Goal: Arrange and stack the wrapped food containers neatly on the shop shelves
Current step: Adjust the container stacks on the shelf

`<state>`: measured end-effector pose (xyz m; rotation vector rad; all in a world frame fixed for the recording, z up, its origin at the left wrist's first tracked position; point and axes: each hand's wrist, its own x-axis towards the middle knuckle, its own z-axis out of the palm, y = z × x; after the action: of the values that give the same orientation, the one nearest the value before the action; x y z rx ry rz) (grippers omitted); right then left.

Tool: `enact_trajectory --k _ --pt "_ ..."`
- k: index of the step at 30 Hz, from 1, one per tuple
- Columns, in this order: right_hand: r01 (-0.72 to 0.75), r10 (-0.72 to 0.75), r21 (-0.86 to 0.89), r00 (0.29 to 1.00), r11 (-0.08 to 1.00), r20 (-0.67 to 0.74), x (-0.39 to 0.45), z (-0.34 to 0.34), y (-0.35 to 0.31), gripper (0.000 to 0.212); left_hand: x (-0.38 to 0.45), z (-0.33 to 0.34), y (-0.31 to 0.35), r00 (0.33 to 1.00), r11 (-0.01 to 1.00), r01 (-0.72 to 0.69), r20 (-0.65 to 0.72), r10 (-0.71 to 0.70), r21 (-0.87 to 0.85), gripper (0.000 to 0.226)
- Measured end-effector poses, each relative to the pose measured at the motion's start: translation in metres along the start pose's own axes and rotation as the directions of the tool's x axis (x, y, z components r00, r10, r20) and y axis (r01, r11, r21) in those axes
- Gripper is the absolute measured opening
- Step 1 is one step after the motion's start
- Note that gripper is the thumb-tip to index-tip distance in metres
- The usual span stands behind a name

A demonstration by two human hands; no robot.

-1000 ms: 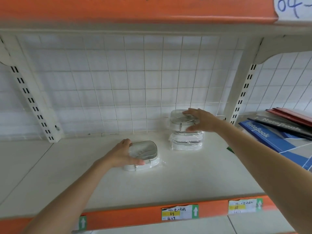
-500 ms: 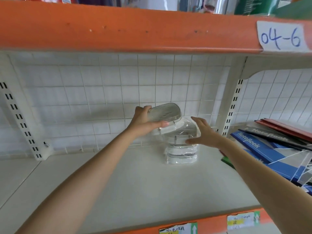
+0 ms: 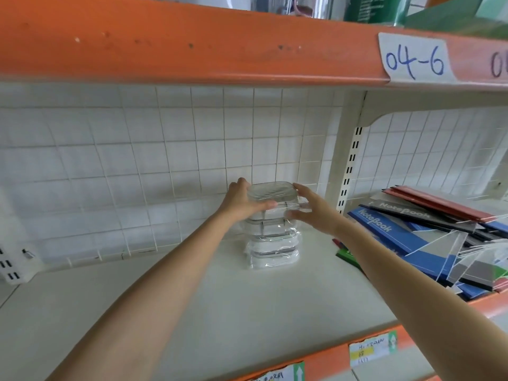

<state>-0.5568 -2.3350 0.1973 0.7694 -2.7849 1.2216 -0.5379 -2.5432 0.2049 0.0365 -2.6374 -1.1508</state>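
Left hand [image 3: 242,200] now seating lifted container [image 3: 272,196] atop stack [image 3: 270,243], grip curling round it; right hand [image 3: 310,209] open, steadying. I'm judging squaring-up next.

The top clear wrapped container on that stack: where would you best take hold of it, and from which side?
By its two short ends, coming in from the left and right at once. The top clear plastic-wrapped container is wide, flat and rounded, with slippery film. The left hand already grips one end; the right hand reaches open toward the other.
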Motion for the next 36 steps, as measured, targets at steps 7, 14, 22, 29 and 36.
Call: enact_trajectory --k 7,14,22,29,36 --pt "-0.047 0.045 -0.057 0.998 0.997 -0.035 0.002 0.001 0.001 0.077 -0.01 0.0 -0.004 0.998 0.998 -0.063 0.001 0.063 0.018 0.087" --pt "-0.084 0.088 -0.247 0.996 0.965 0.003 -0.004 -0.001 -0.011 0.078 -0.023 0.004 0.006 0.998 0.993 -0.057 -0.012 0.059 0.105 0.069" --pt "-0.126 0.121 -0.493 0.992 0.861 -0.042 -0.032 0.0 -0.011 0.069 -0.052 -0.017 -0.004 0.998 0.887 -0.068 0.019 0.067 0.457 0.084" --pt "-0.11 0.164 -0.674 0.986 0.731 0.016 -0.073 0.027 -0.004 0.033 -0.106 -0.024 -0.04 0.969 0.668 -0.157 0.245 -0.039 0.727 0.04" --pt "0.17 -0.004 -0.626 0.966 0.761 0.258 -0.096 0.086 -0.015 0.037 -0.159 -0.022 -0.063 0.955 0.603 -0.107 0.25 -0.159 0.791 0.026"
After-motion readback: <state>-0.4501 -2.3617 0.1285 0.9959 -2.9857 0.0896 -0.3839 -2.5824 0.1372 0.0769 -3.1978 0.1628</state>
